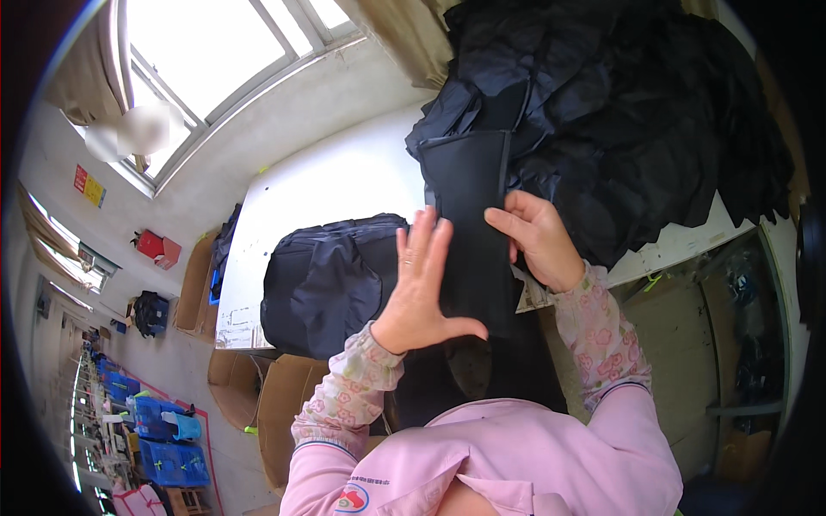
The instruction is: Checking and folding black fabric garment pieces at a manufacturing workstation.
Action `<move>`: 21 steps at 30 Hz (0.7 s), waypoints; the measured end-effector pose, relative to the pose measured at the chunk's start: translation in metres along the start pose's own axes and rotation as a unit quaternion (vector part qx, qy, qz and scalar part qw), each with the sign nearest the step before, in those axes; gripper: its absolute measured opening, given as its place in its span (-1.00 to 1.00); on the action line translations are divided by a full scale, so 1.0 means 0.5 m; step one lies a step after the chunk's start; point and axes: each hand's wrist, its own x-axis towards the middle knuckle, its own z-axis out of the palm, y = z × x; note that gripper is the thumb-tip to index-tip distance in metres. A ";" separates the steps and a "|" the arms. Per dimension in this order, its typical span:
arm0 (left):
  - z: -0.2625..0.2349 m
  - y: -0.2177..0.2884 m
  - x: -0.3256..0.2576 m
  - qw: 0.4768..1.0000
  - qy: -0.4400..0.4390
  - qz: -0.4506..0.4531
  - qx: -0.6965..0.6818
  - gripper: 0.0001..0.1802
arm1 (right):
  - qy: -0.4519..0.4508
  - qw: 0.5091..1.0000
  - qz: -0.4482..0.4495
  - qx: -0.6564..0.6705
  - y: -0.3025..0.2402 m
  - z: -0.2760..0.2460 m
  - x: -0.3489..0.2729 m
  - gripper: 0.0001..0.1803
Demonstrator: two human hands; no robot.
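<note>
A flat black fabric panel point(469, 181) with a stitched border hangs over the near edge of the white table in front of me. My right hand point(538, 236) pinches its right edge between thumb and fingers. My left hand point(422, 288) is spread, thumb out, at the panel's left side; whether the palm touches the cloth I cannot tell. To the left of that hand lies a stack of black fabric pieces point(331, 279). A large heap of loose black fabric point(619, 120) covers the right and far part of the table, partly behind the panel.
The white table point(344, 168) stands against a wall with a window point(215, 52). Cardboard boxes point(288, 404) are below its left end. Blue bins point(172, 460) line the floor at far left. A metal-framed rack point(748, 408) is at the right.
</note>
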 end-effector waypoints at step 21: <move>0.098 -0.006 -0.081 0.852 0.151 -0.164 -0.474 0.20 | -0.150 0.972 -0.175 -0.040 0.098 0.157 0.058 -0.74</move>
